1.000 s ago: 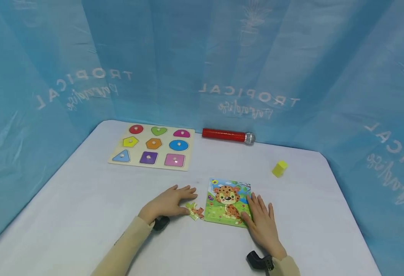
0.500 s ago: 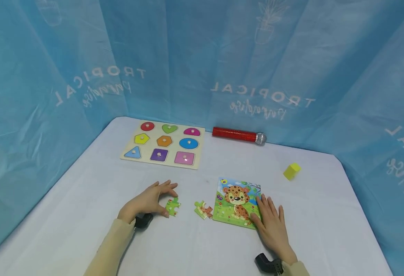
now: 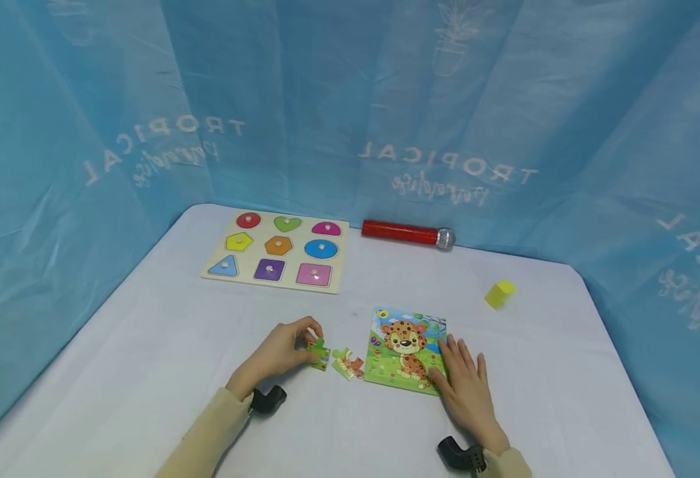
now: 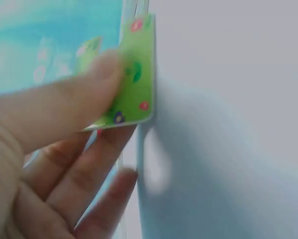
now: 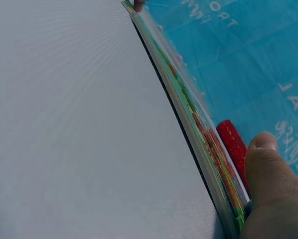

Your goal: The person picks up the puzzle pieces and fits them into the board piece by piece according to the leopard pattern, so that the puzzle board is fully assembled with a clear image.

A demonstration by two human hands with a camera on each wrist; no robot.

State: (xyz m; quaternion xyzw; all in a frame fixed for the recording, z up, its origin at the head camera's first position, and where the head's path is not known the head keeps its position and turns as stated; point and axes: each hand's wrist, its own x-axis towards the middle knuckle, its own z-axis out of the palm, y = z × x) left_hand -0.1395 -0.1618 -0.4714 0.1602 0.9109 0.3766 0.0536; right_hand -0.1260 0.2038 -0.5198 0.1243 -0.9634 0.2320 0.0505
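In the head view my left hand point(image 3: 281, 352) pinches a green jigsaw piece point(image 3: 321, 355) between thumb and fingers, left of the puzzle. The left wrist view shows that piece point(image 4: 139, 74) tilted on edge, green with small flowers, partly covered by the thumb. Just to its right, a loose jigsaw piece point(image 3: 348, 365) with orange spotted and green print lies on the table. Beside that lies a square leopard puzzle point(image 3: 388, 362). My right hand point(image 3: 466, 392) rests with extended fingers along its right edge. In the right wrist view the thumb is at the puzzle's edge point(image 5: 199, 129).
A board of knobbed shapes point(image 3: 293, 255) lies at the back left. A red toy microphone point(image 3: 400, 231) lies along the back edge, and a yellow block point(image 3: 499, 293) stands to the right. Blue curtains point(image 3: 326, 99) surround the white table point(image 3: 350, 431).
My left hand went left to the green jigsaw piece, now pinches it tilted, and has come back right towards the loose piece. The right hand stays at the puzzle. The head view shifted slightly.
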